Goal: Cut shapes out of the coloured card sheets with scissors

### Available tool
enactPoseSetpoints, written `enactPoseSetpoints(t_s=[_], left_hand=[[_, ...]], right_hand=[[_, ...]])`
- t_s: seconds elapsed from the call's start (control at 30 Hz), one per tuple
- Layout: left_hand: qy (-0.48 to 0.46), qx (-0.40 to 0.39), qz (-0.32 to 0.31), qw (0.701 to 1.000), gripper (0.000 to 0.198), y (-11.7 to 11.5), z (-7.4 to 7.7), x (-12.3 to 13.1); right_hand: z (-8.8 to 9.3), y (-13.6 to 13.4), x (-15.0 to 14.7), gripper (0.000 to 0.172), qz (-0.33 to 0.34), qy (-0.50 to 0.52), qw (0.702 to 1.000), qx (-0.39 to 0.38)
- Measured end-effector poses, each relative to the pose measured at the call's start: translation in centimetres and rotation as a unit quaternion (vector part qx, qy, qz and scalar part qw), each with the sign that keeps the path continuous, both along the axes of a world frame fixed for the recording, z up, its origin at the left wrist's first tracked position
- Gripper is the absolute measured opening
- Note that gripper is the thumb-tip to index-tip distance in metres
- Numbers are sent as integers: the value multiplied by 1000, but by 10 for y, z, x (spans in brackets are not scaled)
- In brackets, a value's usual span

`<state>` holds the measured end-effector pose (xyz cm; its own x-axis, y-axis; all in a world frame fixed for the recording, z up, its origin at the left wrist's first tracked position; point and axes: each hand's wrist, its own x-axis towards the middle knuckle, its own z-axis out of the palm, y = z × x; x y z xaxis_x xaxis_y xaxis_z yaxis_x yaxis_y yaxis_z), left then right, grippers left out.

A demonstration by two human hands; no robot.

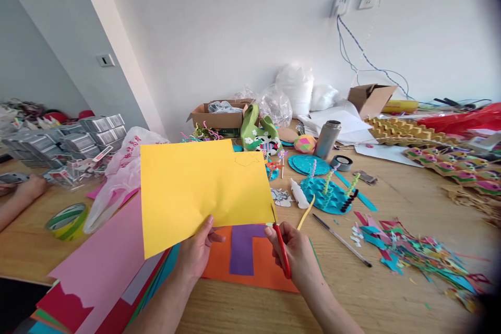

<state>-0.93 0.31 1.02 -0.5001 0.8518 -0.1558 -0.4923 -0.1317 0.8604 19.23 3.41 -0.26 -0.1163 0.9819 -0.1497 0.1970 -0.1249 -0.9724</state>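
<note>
My left hand [198, 250] grips the lower edge of a large sheet of yellow paper [183, 188], thumb in front. The sheet is held up and tilted, with a notch at its top edge and a faint pencil outline near the upper right corner. My right hand [291, 253] is closed around red-handled scissors [282, 250], whose blades reach the sheet's lower right edge. A narrow yellow strip [306, 212] curls beside the scissors. Beneath my hands lie orange paper [270, 266] and a purple piece [241, 253].
Coloured sheets [97, 261] are stacked at left, near green-yellow tape [68, 222]. A pen [342, 240], white glue bottle [299, 194], blue craft base [326, 195] and steel flask [327, 139] stand or lie right of centre. Paper scraps [422, 250] lie farther right. Another person's hand [33, 188] rests far left.
</note>
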Motion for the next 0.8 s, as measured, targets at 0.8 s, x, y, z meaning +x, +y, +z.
enactPoseSetpoints(t_s=[0.8], left_hand=[[-5,-11,1,1000,30,0,-5,-1]], right_hand=[[1,1,-1,50,-7,22,1000,-9]])
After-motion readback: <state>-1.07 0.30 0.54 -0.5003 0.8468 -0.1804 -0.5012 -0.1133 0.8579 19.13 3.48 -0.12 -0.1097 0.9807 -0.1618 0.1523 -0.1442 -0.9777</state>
